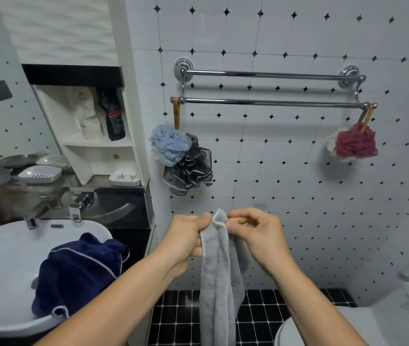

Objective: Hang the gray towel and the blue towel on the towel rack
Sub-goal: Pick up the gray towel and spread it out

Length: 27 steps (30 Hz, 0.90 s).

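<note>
The gray towel (219,275) hangs bunched in front of me, below the chrome towel rack (273,102) with two bare bars on the tiled wall. My left hand (186,242) grips the towel's top edge from the left. My right hand (258,236) pinches the same top corner from the right. The blue towel (78,273) lies crumpled over the rim of the white sink (1,268) at lower left, untouched.
A blue and a dark bath pouf (182,158) hang from the rack's left end, a red one (354,143) from its right end. A faucet (78,208) and shelves with bottles stand left. A white toilet (348,328) sits at lower right.
</note>
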### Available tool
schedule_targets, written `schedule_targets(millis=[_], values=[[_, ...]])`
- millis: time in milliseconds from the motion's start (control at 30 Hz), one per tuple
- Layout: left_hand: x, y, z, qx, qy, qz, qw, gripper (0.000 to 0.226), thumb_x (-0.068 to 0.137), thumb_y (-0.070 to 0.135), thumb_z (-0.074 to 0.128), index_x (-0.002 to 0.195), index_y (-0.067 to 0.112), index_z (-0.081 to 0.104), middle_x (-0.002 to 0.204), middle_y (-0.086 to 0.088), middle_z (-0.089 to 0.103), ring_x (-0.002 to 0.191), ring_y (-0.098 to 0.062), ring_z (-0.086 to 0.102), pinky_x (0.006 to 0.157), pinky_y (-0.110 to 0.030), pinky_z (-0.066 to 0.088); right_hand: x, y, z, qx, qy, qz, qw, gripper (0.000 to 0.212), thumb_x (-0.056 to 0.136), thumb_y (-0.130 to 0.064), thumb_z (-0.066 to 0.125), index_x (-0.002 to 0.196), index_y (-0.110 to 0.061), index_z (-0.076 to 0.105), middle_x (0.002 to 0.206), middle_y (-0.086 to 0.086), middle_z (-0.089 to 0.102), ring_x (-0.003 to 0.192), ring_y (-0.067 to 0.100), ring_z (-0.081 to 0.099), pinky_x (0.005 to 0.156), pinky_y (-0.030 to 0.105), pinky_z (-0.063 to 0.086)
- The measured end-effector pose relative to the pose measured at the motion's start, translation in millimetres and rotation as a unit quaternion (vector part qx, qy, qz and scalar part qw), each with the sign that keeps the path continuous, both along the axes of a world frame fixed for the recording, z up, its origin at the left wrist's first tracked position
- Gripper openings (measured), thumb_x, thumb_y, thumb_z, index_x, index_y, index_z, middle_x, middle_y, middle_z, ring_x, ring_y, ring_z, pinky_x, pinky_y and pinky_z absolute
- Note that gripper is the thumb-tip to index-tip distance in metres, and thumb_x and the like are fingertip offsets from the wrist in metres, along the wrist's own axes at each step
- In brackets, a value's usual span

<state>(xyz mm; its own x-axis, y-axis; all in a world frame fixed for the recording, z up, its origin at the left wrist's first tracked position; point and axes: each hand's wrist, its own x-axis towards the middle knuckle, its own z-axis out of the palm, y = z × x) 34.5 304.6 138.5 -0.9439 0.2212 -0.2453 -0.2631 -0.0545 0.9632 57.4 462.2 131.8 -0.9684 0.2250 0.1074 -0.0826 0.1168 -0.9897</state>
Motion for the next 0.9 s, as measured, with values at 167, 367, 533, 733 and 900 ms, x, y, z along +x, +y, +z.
schedule_targets(millis=[167, 367, 533, 733, 900], values=[[1.4, 2.4, 1.3, -0.015, 0.027, 0.001, 1.0, 0.036, 0.099, 0.028, 0.053, 0.087, 0.0, 0.074, 0.072, -0.012, 0.075, 0.061, -0.017, 0.07, 0.054, -0.025, 0.055, 2.1, -14.4, -3.1, -0.016, 0.009, 0.044, 0.999, 0.025, 0.067, 0.002, 0.083, 0.078, -0.019, 0.076, 0.074, 0.006, 0.077, 0.072, 0.013, 0.073, 0.071, 0.023, 0.058], [0.0, -2.0, 1.8, -0.003, 0.025, -0.009, 1.0, 0.033, 0.1, 0.023, 0.051, 0.087, 0.0, 0.071, 0.049, 0.003, 0.064, 0.039, -0.005, 0.057, 0.042, -0.015, 0.045, -0.4, -22.1, -9.8, 0.033, 0.002, 0.009, 0.999, 0.02, 0.068, -0.006, 0.083, 0.078, -0.021, 0.074, 0.076, 0.002, 0.077, 0.071, 0.013, 0.071, 0.074, 0.033, 0.061], [-0.3, -5.2, 1.9, -0.029, 0.067, -0.007, 0.997, 0.036, 0.099, 0.024, 0.052, 0.086, -0.001, 0.074, 0.074, -0.015, 0.074, 0.066, -0.021, 0.067, 0.063, -0.032, 0.056, -1.4, -24.9, -8.0, 0.048, 0.004, -0.021, 0.999, 0.016, 0.073, -0.001, 0.076, 0.077, -0.017, 0.074, 0.074, 0.004, 0.075, 0.065, 0.01, 0.065, 0.074, 0.037, 0.059], [4.0, -13.2, -0.3, 0.001, 0.14, -0.106, 0.984, 0.019, 0.093, 0.014, 0.063, 0.101, 0.001, 0.074, 0.097, -0.013, 0.077, 0.092, -0.02, 0.073, 0.075, -0.025, 0.057, -2.7, -24.4, -10.4, 0.033, 0.012, -0.037, 0.999, 0.018, 0.069, -0.006, 0.078, 0.075, -0.022, 0.073, 0.072, -0.001, 0.075, 0.067, 0.008, 0.07, 0.069, 0.027, 0.058], [4.0, -19.2, -8.0, -0.055, 0.167, -0.117, 0.977, 0.031, 0.084, -0.016, 0.06, 0.109, 0.0, 0.069, 0.097, -0.015, 0.077, 0.094, -0.027, 0.073, 0.084, -0.032, 0.059, -4.6, -22.0, -14.6, 0.002, 0.001, 0.009, 1.0, 0.032, 0.068, -0.007, 0.081, 0.093, -0.026, 0.072, 0.07, -0.007, 0.065, 0.065, 0.01, 0.06, 0.072, 0.029, 0.056]])
